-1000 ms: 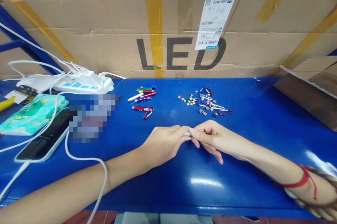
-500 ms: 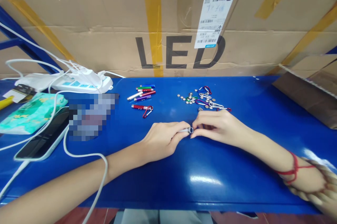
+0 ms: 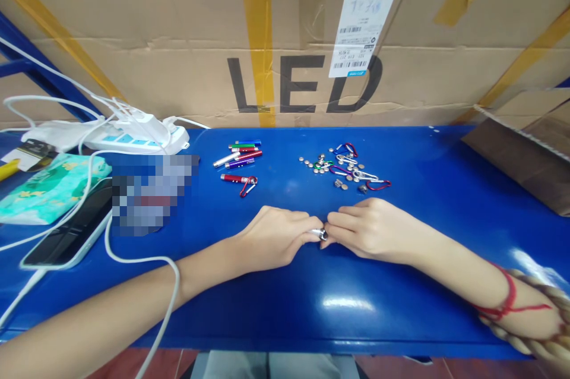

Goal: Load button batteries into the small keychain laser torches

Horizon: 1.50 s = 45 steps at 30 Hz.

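Note:
My left hand (image 3: 276,239) is closed around a silver pen-like keychain flashlight (image 3: 317,233), mostly hidden in the fingers, with its dark end showing at the fingertips. Against that end, my right hand (image 3: 376,230) has its fingers pinched together; whatever lies between them is too hidden to make out. Beyond the left hand lie several coloured keychain flashlights (image 3: 244,162) and a red flashlight (image 3: 232,179) with a red carabiner (image 3: 249,187) attached. Small button cells (image 3: 307,162) and coloured carabiners (image 3: 366,176) are scattered beyond the right hand.
A white power strip (image 3: 138,138) with cables, a green packet (image 3: 51,189) and a phone (image 3: 66,230) occupy the left of the blue table (image 3: 285,308). A white cable crosses over my left forearm. An open cardboard box (image 3: 512,156) stands right; a large carton (image 3: 178,40) backs the table.
My right fingers have curled closer together and press against the flashlight's end. Both hands sit slightly lower in view, and more of the small metal pieces behind the right hand shows.

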Each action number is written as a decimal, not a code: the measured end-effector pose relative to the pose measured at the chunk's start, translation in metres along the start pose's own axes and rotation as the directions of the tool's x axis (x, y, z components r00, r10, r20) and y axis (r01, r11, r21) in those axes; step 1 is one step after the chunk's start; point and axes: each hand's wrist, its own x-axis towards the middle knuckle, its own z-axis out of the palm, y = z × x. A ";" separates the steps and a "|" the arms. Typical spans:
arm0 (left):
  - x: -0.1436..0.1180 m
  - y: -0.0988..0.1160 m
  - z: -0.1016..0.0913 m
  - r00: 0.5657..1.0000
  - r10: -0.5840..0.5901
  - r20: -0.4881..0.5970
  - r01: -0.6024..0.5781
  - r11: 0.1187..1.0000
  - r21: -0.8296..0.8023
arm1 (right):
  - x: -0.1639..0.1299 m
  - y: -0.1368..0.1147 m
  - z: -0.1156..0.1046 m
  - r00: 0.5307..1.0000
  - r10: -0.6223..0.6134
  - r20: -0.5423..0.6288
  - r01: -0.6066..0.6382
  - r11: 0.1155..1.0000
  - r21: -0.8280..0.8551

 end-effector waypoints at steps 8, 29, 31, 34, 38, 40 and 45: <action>-0.002 0.001 0.003 0.999 0.040 0.009 -0.040 0.994 0.102 | -0.001 -0.002 0.003 0.999 0.020 0.042 -0.024 0.995 0.102; -0.005 0.004 0.005 0.998 -0.020 -0.065 0.020 1.000 0.003 | 0.010 -0.012 -0.008 0.842 0.376 0.388 -0.539 0.540 0.646; -0.005 0.004 0.007 0.994 -0.030 -0.106 0.028 0.999 -0.024 | 0.013 -0.015 -0.010 0.781 0.432 0.452 -0.618 0.423 0.663; -0.006 0.003 0.010 0.983 -0.034 -0.178 0.024 0.998 -0.059 | 0.017 -0.019 -0.013 0.633 0.462 0.621 -0.749 0.163 0.642; -0.006 0.003 0.011 0.976 -0.001 -0.220 -0.015 0.997 -0.073 | 0.019 -0.022 -0.012 0.498 0.424 0.756 -0.801 -0.108 0.589; -0.007 0.003 0.011 0.974 -0.001 -0.227 -0.018 0.997 -0.081 | 0.019 -0.022 -0.011 0.482 0.422 0.768 -0.796 -0.156 0.585; -0.007 0.003 0.010 0.980 -0.035 -0.195 0.010 0.991 -0.131 | 0.017 -0.020 -0.008 0.519 0.404 0.753 -0.759 -0.187 0.624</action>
